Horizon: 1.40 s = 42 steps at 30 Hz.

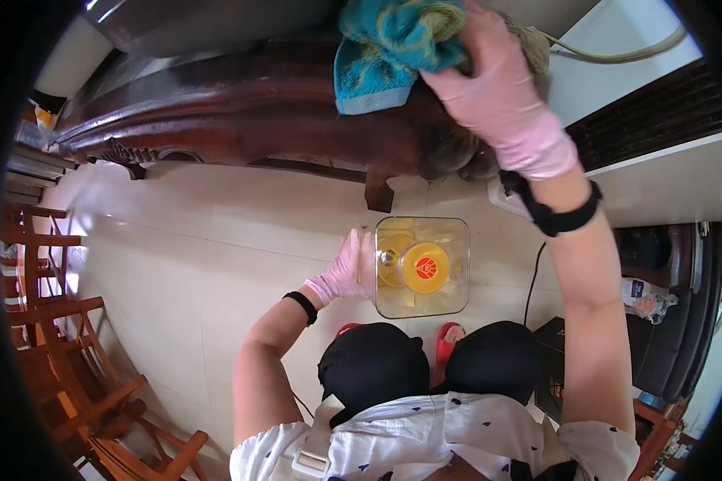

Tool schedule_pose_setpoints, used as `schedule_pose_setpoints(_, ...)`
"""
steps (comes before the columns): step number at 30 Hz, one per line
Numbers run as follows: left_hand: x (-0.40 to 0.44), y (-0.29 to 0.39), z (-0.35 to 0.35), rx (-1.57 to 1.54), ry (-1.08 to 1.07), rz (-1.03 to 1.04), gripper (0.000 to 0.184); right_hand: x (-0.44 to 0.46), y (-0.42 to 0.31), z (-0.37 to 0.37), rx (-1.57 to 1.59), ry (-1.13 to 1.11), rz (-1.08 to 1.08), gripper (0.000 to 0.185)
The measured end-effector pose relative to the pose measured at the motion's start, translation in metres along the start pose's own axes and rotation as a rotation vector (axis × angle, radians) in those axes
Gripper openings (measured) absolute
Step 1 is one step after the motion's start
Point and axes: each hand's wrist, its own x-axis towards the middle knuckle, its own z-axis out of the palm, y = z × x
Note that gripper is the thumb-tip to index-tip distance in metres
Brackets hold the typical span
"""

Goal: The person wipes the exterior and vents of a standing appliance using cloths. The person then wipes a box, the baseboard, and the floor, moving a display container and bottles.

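My right hand [501, 96], in a pink glove, is closed on a bunched blue-green towel [377, 60] at the top of the view. The towel hangs over the edge of a dark, carved wooden cabinet [297, 120]. Lower down, my left hand [347, 268], also gloved in pink, grips the left side of a clear, square-rimmed plastic container [457, 298]. Inside the container shows a round yellow lid [435, 280] with a red emblem. My left fingertips are partly hidden by the container's side.
Brown wooden chairs [64, 345] stand along the left. A black cable [533, 284] runs across the pale tiled floor [192, 232]. A white surface [626, 40] with a light-coloured cord [618, 56] lies at upper right. A plastic package [648, 299] sits on a dark seat at right.
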Motion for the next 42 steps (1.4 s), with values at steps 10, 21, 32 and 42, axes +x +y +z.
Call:
schedule_pose_setpoints(10, -0.009, 0.016, -0.023, -0.474, 0.005, -0.212, 0.106, -0.176, 0.027, -0.025, 1.018, -0.052, 1.331, 0.047)
schedule_pose_setpoints(21, 0.022, -0.029, 0.018, -0.016, 0.424, -0.706, 0.06, -0.333, -0.009, 0.073, 1.569, -0.772, 1.882, 0.066)
schedule_pose_setpoints(32, -0.024, 0.071, -0.007, -1.21, 0.227, -0.367, 0.045, -0.306, -0.058, 0.085, 1.728, -0.647, 1.941, 0.078)
schedule_pose_setpoints(42, -0.123, 0.134, -0.095, -1.05, 0.32, -0.536, 0.046, -0.26, -0.129, 0.18, 1.467, -0.985, 1.657, 0.093)
